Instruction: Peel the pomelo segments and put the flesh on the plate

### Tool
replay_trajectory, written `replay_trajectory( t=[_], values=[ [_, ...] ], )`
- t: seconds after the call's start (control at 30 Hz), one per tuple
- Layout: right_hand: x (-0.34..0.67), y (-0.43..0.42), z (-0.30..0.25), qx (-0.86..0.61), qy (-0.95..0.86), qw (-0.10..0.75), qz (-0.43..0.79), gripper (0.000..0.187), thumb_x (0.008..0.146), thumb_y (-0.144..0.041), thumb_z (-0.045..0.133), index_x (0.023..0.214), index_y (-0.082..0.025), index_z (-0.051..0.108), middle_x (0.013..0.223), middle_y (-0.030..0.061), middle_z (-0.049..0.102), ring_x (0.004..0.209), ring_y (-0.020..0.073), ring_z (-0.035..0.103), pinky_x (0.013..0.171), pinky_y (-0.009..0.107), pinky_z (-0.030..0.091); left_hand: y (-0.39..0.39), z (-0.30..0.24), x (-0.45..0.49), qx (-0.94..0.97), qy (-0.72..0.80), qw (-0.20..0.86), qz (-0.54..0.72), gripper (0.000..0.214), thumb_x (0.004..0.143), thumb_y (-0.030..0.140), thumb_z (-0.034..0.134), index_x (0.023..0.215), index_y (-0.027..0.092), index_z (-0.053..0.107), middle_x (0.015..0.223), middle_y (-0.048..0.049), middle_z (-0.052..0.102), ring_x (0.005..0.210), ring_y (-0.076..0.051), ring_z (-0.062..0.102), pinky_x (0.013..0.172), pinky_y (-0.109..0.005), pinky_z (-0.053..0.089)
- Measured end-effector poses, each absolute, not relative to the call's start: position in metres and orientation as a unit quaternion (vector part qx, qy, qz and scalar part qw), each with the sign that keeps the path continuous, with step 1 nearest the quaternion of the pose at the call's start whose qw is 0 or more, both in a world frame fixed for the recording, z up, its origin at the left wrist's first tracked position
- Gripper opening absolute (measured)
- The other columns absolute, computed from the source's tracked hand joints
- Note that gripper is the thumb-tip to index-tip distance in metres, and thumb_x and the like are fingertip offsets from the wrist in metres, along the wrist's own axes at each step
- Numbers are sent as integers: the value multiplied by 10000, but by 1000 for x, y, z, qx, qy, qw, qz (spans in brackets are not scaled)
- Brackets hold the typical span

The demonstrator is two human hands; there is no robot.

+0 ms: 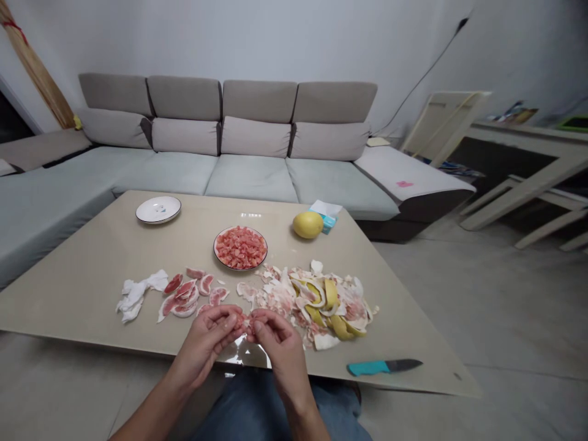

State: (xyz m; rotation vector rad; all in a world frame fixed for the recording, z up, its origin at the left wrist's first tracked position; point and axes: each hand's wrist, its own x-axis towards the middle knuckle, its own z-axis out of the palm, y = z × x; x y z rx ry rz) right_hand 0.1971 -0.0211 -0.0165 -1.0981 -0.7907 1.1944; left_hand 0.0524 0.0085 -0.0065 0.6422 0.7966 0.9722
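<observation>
My left hand [212, 334] and my right hand [275, 334] meet over the table's front edge, fingertips pinched on one small piece of pink pomelo segment [246, 322]. Unpeeled pomelo segments [185, 296] lie in a loose pile beyond my left hand. Behind both hands stands a round plate [215, 258] heaped with pink pomelo pulp [241, 247]. To the right of it spreads a heap of pomelo peel [316, 300], white pith and yellow rind mixed with thin membranes. My fingers partly cover the piece.
A knife [384, 366] with a teal handle lies near the front right edge. Crumpled white tissue [138, 296] is at left. Farther back are a white plate [158, 209], a whole yellow pomelo [307, 225] and a tissue pack [329, 215]. A grey sofa [250, 174] borders the table [92, 269].
</observation>
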Motion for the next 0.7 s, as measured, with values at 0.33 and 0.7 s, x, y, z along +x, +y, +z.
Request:
replay_trajectory(
  t=[0.33,0.7],
  values=[
    [203,-24,-16,-462,-361,610,534,252,842,-444,619,821,-194,639,683,-33,536,539,104,530,527,220,480,13,-10,47,225,330,809,431,170,754,169,778,913,128,734,874,-37,691,757,-97,686,750,-160,574],
    [197,-27,-3,-539,-476,504,478,290,783,-417,693,952,-181,690,710,-14,544,637,130,454,589,226,387,10,-10,43,384,348,741,427,214,721,276,806,828,137,682,770,-15,657,706,-97,602,686,-194,511]
  ],
)
